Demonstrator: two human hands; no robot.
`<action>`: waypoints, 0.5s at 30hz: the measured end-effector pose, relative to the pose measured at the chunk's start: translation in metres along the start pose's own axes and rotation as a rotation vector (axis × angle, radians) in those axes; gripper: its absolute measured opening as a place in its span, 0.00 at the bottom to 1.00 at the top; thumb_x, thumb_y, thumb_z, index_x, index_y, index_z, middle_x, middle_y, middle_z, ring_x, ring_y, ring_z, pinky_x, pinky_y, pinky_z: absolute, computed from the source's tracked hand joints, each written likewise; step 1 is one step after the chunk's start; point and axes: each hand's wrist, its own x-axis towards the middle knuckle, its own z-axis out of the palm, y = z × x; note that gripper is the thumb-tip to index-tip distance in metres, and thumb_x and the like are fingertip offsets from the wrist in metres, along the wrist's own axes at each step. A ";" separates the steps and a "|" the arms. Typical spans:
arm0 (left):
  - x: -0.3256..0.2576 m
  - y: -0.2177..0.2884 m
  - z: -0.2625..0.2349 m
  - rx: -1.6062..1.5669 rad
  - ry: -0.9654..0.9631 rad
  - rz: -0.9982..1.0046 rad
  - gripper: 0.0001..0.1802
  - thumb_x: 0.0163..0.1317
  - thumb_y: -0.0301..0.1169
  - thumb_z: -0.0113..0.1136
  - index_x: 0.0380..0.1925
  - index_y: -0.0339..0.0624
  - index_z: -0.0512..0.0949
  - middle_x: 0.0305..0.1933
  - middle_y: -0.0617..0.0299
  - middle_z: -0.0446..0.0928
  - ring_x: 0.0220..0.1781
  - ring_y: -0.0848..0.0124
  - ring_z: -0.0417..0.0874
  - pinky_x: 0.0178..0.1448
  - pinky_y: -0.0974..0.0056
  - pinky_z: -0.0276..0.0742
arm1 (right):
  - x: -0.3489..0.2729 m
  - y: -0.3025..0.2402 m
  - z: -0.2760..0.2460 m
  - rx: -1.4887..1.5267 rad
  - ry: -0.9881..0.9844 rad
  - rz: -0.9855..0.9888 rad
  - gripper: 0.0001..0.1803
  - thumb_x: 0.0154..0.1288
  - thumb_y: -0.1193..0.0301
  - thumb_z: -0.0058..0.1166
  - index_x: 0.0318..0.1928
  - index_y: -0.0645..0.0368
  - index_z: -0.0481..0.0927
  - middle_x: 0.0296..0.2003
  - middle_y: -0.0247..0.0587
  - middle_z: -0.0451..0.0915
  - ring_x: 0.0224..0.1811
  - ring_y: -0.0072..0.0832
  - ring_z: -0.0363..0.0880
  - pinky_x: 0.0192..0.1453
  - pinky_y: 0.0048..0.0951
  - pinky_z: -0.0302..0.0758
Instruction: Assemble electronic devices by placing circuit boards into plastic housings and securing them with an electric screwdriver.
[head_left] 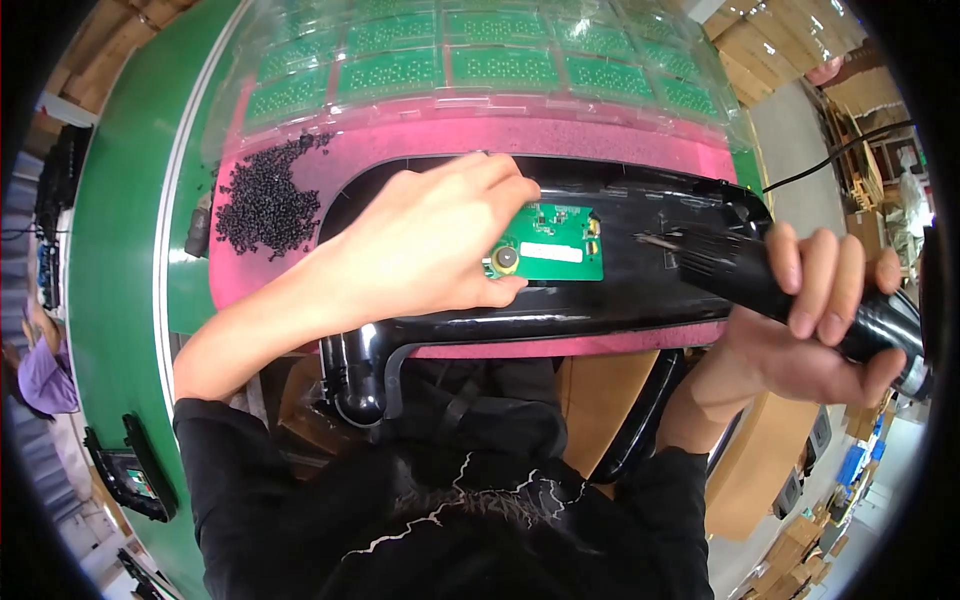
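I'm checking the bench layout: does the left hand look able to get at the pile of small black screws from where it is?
Probably yes. The left hand rests on the green circuit board, and the screw pile lies on the pink mat just to its left, with nothing between them.

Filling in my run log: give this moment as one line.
left hand: pressing green circuit board into black housing | right hand: gripping black power screwdriver | pile of black screws on pink mat

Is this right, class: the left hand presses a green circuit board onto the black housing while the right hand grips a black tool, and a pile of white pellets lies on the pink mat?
Not quite. In the head view the pellets on the pink mat are black, not white. The rest holds: the left hand presses the green circuit board onto the black housing, and the right hand grips the black tool.
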 end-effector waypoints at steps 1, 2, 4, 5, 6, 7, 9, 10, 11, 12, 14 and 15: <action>-0.003 0.000 -0.006 -0.023 0.062 -0.019 0.33 0.43 0.34 0.72 0.51 0.37 0.74 0.50 0.53 0.75 0.51 0.56 0.80 0.50 0.58 0.79 | 0.001 -0.007 0.001 -0.003 0.064 -0.035 0.22 0.53 0.55 0.61 0.40 0.55 0.70 0.18 0.22 0.67 0.19 0.15 0.64 0.35 0.23 0.61; -0.005 0.000 -0.016 -0.118 0.067 -0.067 0.32 0.43 0.35 0.71 0.51 0.38 0.74 0.49 0.52 0.75 0.50 0.57 0.80 0.53 0.56 0.78 | 0.003 -0.017 -0.002 -0.008 0.089 -0.061 0.21 0.51 0.56 0.61 0.39 0.55 0.70 0.17 0.22 0.67 0.18 0.15 0.65 0.34 0.22 0.62; -0.011 -0.009 -0.035 -0.270 0.114 -0.078 0.39 0.40 0.38 0.71 0.56 0.37 0.74 0.51 0.54 0.76 0.50 0.64 0.80 0.51 0.64 0.76 | 0.004 -0.040 -0.018 -0.024 0.147 -0.087 0.20 0.48 0.59 0.60 0.36 0.55 0.69 0.14 0.19 0.67 0.16 0.13 0.65 0.33 0.18 0.63; -0.014 -0.009 -0.046 -0.386 0.098 -0.137 0.42 0.40 0.42 0.72 0.57 0.35 0.73 0.51 0.54 0.77 0.50 0.67 0.79 0.50 0.67 0.75 | 0.003 -0.050 -0.024 -0.051 0.134 -0.092 0.19 0.47 0.60 0.59 0.36 0.55 0.68 0.14 0.19 0.67 0.16 0.12 0.65 0.34 0.18 0.66; -0.023 -0.016 -0.046 -0.673 0.121 -0.161 0.39 0.42 0.41 0.71 0.56 0.32 0.74 0.49 0.55 0.76 0.49 0.66 0.78 0.52 0.65 0.74 | 0.000 -0.055 -0.028 -0.044 0.131 -0.079 0.19 0.48 0.60 0.59 0.35 0.55 0.68 0.13 0.19 0.67 0.16 0.12 0.65 0.34 0.18 0.66; -0.030 -0.022 -0.045 -0.960 0.145 -0.182 0.37 0.45 0.41 0.70 0.55 0.29 0.74 0.47 0.55 0.75 0.48 0.66 0.77 0.54 0.63 0.73 | -0.003 -0.059 -0.031 -0.038 0.129 -0.066 0.18 0.48 0.61 0.58 0.35 0.55 0.68 0.13 0.19 0.67 0.16 0.11 0.65 0.34 0.18 0.66; -0.040 -0.021 -0.055 -1.084 0.013 -0.272 0.47 0.49 0.59 0.60 0.57 0.27 0.73 0.54 0.49 0.76 0.51 0.65 0.77 0.56 0.63 0.71 | -0.005 -0.062 -0.032 -0.012 0.138 -0.045 0.18 0.48 0.61 0.58 0.35 0.55 0.68 0.13 0.19 0.67 0.16 0.11 0.65 0.34 0.17 0.67; -0.042 -0.024 -0.052 -1.150 -0.028 -0.258 0.47 0.51 0.61 0.57 0.57 0.27 0.73 0.55 0.47 0.76 0.51 0.65 0.78 0.56 0.63 0.72 | -0.006 -0.062 -0.032 0.006 0.144 -0.029 0.18 0.49 0.61 0.58 0.35 0.55 0.68 0.13 0.19 0.67 0.16 0.11 0.65 0.33 0.17 0.67; -0.046 -0.028 -0.045 -1.218 -0.063 -0.239 0.48 0.52 0.63 0.54 0.57 0.26 0.73 0.56 0.45 0.76 0.50 0.64 0.79 0.56 0.63 0.73 | -0.008 -0.060 -0.031 0.011 0.142 -0.024 0.18 0.49 0.61 0.58 0.35 0.55 0.68 0.13 0.19 0.67 0.16 0.11 0.65 0.33 0.17 0.67; -0.050 -0.028 -0.041 -1.291 -0.088 -0.249 0.48 0.55 0.64 0.52 0.57 0.26 0.72 0.57 0.43 0.76 0.50 0.62 0.80 0.56 0.63 0.75 | -0.010 -0.058 -0.029 -0.006 0.148 -0.017 0.17 0.49 0.61 0.57 0.36 0.54 0.67 0.13 0.19 0.68 0.16 0.11 0.65 0.33 0.17 0.67; -0.051 -0.026 -0.025 -1.644 -0.045 -0.182 0.43 0.62 0.59 0.48 0.58 0.24 0.71 0.57 0.41 0.75 0.51 0.59 0.81 0.55 0.62 0.77 | -0.012 -0.055 -0.028 -0.023 0.149 0.004 0.17 0.50 0.61 0.57 0.37 0.54 0.67 0.13 0.18 0.68 0.15 0.11 0.64 0.32 0.17 0.67; -0.049 -0.023 -0.024 -1.786 -0.035 -0.189 0.41 0.64 0.57 0.46 0.58 0.24 0.71 0.57 0.40 0.75 0.51 0.59 0.81 0.55 0.62 0.78 | -0.013 -0.053 -0.028 -0.022 0.154 0.005 0.17 0.50 0.61 0.57 0.37 0.54 0.67 0.13 0.18 0.68 0.15 0.11 0.64 0.32 0.17 0.67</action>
